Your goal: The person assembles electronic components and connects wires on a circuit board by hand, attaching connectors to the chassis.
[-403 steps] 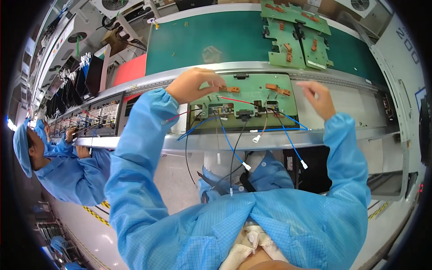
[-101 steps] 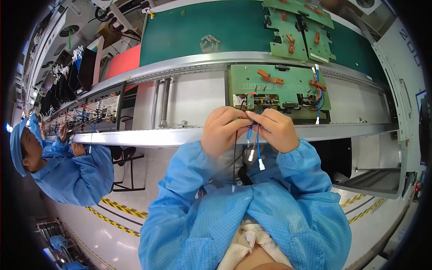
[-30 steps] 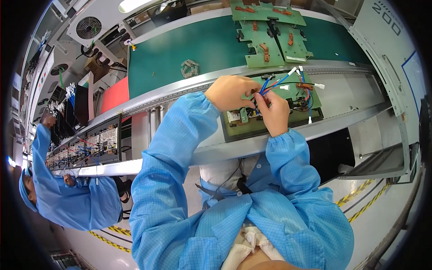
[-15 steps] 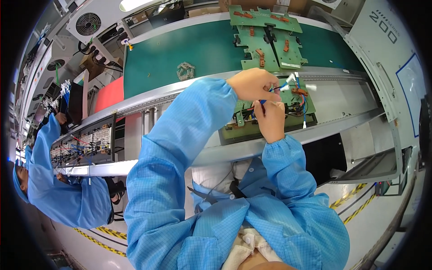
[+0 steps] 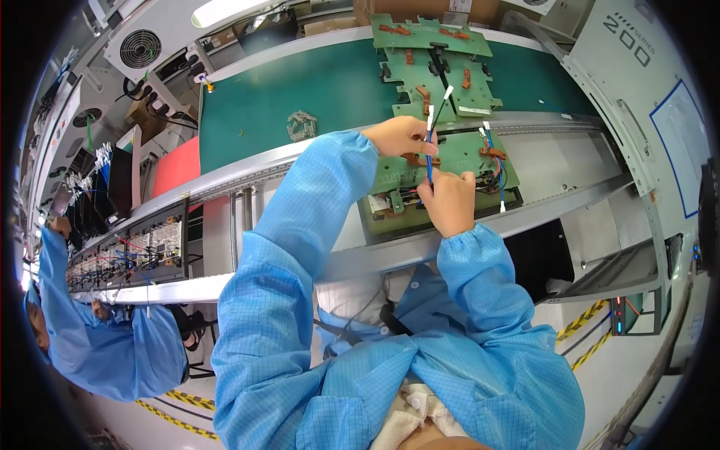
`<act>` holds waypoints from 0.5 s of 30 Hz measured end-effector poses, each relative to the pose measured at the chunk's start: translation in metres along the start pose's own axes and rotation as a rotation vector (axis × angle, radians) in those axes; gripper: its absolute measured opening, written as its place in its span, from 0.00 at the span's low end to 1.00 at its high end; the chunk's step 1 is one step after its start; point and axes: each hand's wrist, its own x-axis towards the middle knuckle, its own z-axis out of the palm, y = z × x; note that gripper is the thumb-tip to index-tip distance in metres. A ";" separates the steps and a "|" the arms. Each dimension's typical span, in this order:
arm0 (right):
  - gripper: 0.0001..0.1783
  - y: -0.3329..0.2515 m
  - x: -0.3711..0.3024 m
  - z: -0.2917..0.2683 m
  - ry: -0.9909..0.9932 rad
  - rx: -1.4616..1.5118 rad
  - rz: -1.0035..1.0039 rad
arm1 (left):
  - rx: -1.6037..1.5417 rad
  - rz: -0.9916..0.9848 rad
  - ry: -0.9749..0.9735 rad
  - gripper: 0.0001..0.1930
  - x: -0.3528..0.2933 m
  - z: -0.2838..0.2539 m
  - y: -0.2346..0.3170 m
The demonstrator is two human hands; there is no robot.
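Observation:
Thin blue and black wires [image 5: 429, 160] with white connectors stand upright between my hands. My left hand [image 5: 401, 138] comes in from the left, pinching the wires below their white ends. Lower down, my right hand [image 5: 451, 201] has its fingers closed around the same wires above the board's near edge. Beneath both hands lies a green fixture plate [image 5: 465, 154] over a circuit board, partly covered by my fingers. An orange-brown clip [image 5: 492, 153] sits on the plate's right side. Beside it, another blue wire [image 5: 501, 184] hangs over the near edge with a white end.
Green plates with orange-brown clips [image 5: 431, 60] rest on the green bench top [image 5: 315, 82] beyond the rail. A small pile of clear pieces [image 5: 302, 126] lies to their left. At far left, a person in blue [image 5: 112, 337] works by another wired board [image 5: 127, 251]. A white machine [image 5: 637, 97] stands right.
The wires have swung from pointing right to standing upright. My left hand has moved slightly left and my right hand grips lower on them. The co-worker's raised arm has shifted left.

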 end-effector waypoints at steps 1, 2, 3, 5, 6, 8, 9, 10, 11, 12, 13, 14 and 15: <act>0.10 0.000 0.004 -0.003 -0.069 -0.056 -0.001 | 0.001 0.004 0.000 0.13 0.003 -0.002 -0.001; 0.12 0.000 0.007 -0.003 -0.140 -0.109 -0.003 | 0.022 -0.019 -0.012 0.13 0.005 -0.003 -0.007; 0.12 0.001 0.011 -0.003 -0.138 -0.109 -0.005 | 0.043 -0.042 -0.023 0.13 0.007 -0.004 -0.013; 0.14 0.003 0.022 -0.001 -0.267 -0.260 -0.037 | 0.099 -0.031 -0.006 0.14 0.015 -0.003 -0.022; 0.14 0.003 0.025 0.001 -0.263 -0.262 -0.041 | 0.153 -0.021 0.009 0.14 0.019 -0.003 -0.027; 0.14 0.006 0.031 0.002 -0.292 -0.345 -0.092 | 0.182 -0.033 -0.037 0.14 0.027 -0.003 -0.029; 0.14 0.008 0.033 0.001 -0.288 -0.349 -0.099 | 0.207 -0.048 -0.087 0.14 0.031 -0.003 -0.028; 0.14 0.009 0.034 0.000 -0.345 -0.386 -0.088 | 0.184 -0.068 -0.105 0.15 0.034 -0.003 -0.027; 0.14 0.009 0.035 -0.001 -0.402 -0.424 -0.075 | 0.184 -0.065 -0.098 0.15 0.036 -0.001 -0.024; 0.14 0.009 0.036 -0.002 -0.399 -0.429 -0.081 | 0.324 -0.073 -0.090 0.16 0.039 0.002 -0.020; 0.14 0.008 0.037 -0.003 -0.435 -0.469 -0.093 | 0.464 -0.081 -0.081 0.16 0.042 0.003 -0.017; 0.14 0.007 0.038 -0.006 -0.472 -0.508 -0.107 | 0.525 -0.080 -0.049 0.20 0.043 0.003 -0.016; 0.14 0.004 0.041 -0.008 -0.471 -0.514 -0.117 | 0.523 -0.080 -0.038 0.20 0.043 0.003 -0.015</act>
